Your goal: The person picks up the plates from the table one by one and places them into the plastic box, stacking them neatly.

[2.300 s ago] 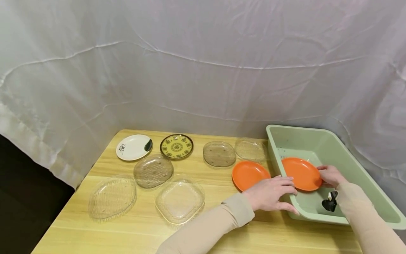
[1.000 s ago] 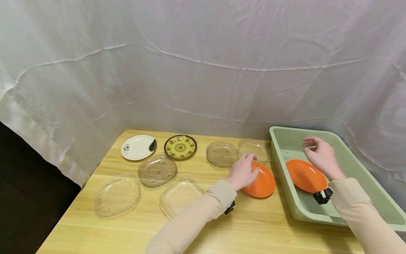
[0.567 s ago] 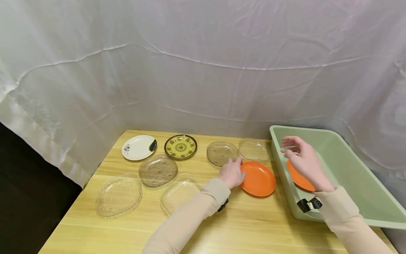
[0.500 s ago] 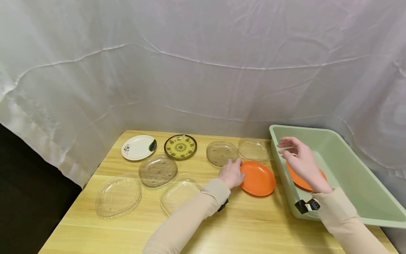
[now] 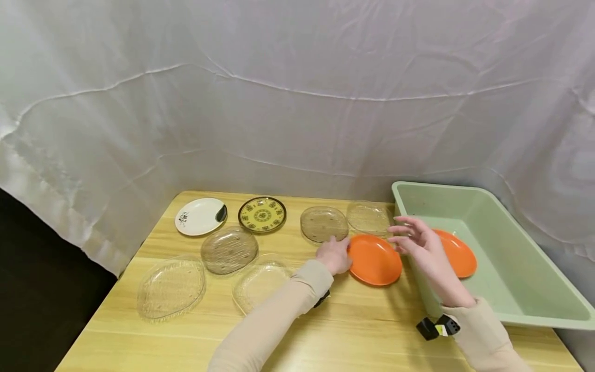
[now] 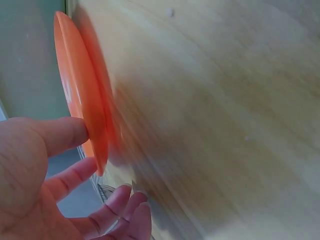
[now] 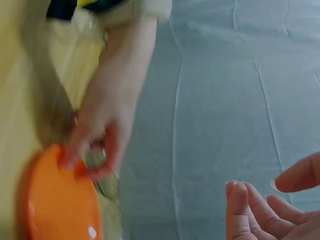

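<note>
Rim of the orange plate [image 5: 374, 261] sits at the thumb and forefinger of the left hand [image 5: 334, 256], which seems to pinch it, likely because so flat a thing offers little else to grip; this plate is on the table [image 5: 362, 336], just outside the green basin [image 5: 534, 268]; the right hand [image 5: 423, 248] holds nothing, its fingers loosely bent above the basin's left side, perhaps placed there to reach the plate's other edge; inside the basin lies a second orange plate [image 5: 457, 256], partly behind that wrist; the basin's raised wall stands between the two; beyond the gripped plate a smoky glass plate [image 5: 324, 223] and a clear glass plate [image 5: 369, 217] crowd close, whether touching it I cannot tell; further left are a white plate [image 5: 200, 217], a yellow patterned plate [image 5: 262, 214] and more glassware, one squarish clear dish [image 5: 260, 281] partly hidden by the left sleeve [image 5: 274, 320]; a grey curtain [image 5: 302, 119] closes off the back.
</note>
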Tool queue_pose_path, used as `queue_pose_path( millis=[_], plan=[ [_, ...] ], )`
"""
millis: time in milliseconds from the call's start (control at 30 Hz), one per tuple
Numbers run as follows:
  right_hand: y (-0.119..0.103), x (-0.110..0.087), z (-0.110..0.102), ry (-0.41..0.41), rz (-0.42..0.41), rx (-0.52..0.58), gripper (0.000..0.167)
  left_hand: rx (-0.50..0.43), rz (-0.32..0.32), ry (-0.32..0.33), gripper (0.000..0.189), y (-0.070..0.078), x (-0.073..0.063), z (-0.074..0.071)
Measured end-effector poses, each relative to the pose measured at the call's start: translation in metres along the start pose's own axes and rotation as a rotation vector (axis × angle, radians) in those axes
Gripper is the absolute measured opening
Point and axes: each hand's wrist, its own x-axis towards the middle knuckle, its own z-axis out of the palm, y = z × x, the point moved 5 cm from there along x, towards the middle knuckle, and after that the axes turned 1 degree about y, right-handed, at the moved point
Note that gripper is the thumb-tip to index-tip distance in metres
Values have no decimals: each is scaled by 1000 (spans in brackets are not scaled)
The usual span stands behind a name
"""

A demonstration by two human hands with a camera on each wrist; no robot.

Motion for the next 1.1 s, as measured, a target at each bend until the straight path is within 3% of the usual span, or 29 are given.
queue_pose_path(
  millis=[167, 367, 633, 967, 1100],
  plan=[
    [13, -5, 16, -10, 83, 215, 31, 5, -1, -22, 32, -5, -2, -1],
    [32, -8, 31, 15, 168, 319, 30, -7, 46, -59, 32, -13, -9, -9],
    [58, 2, 44, 35, 277, 307, 32, -28, 118, -115, 43, -29, -18, -24],
    [82, 13, 44, 103, 386, 268, 41, 4, 92, -238, 54, -40, -22, -30],
    [86, 19, 48, 149, 402, 263, 39, 6, 110, -276, 46, -47, -18, -31]
  ],
)
